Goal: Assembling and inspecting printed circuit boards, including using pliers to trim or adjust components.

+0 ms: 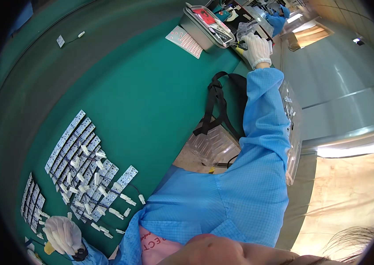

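At the lower left, my left hand (64, 235) wears a white glove and lies with its fingers stretched out, close to the near end of the light strips. A small yellow piece (49, 248) shows at its edge; I cannot tell whether the hand touches it. Rows of narrow white LED strip boards (65, 143) with dark wires and white connectors (116, 213) lie beyond it, with a smaller stack (31, 198) to the left. My gloved right hand (256, 48) reaches far out, fingers curled by a dark object (241, 45) beside a grey bin (198, 35). What it grips is unclear.
A card with rows of red marks (184, 42) lies against the bin. One small board with a wired connector (60, 41) sits at the far left. A black strap (215, 95) and clear plastic trays (213, 145) are by the green table's (147, 88) right edge. Another person (277, 21) works far off.
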`<state>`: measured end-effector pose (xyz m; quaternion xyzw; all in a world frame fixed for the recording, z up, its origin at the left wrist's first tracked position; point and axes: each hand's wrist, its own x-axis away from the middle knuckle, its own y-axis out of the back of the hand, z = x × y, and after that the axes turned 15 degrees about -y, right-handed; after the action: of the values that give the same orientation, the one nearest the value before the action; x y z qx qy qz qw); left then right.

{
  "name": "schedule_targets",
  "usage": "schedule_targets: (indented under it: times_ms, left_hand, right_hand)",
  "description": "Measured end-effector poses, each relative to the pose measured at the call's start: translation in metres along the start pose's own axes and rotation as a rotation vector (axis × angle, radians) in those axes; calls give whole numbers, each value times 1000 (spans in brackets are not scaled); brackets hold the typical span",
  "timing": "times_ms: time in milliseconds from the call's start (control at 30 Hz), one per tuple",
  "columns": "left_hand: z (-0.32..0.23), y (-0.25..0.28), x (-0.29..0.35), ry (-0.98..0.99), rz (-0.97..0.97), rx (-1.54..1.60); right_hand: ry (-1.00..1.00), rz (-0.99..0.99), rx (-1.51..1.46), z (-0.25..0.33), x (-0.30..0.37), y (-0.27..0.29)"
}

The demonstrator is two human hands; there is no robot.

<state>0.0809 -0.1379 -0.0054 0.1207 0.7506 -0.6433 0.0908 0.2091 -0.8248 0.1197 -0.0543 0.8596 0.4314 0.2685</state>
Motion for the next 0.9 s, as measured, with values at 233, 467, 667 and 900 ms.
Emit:
schedule_targets:
  times_ms: [233,467,667,900]
  left_hand:
    - [-9,3,3,-72,52,-72]
    - [-5,1,3,-99,30,-85]
    - [-6,-1,-2,-84,46,-77]
    - [-5,-1,0,-83,56,-62]
  right_hand:
    - [29,11,48,5,0,-5]
    - [28,31,102,12,-2,-2]
    - [-15,39,68,12,2,-4]
    - [-68,23,59,18,6,8]
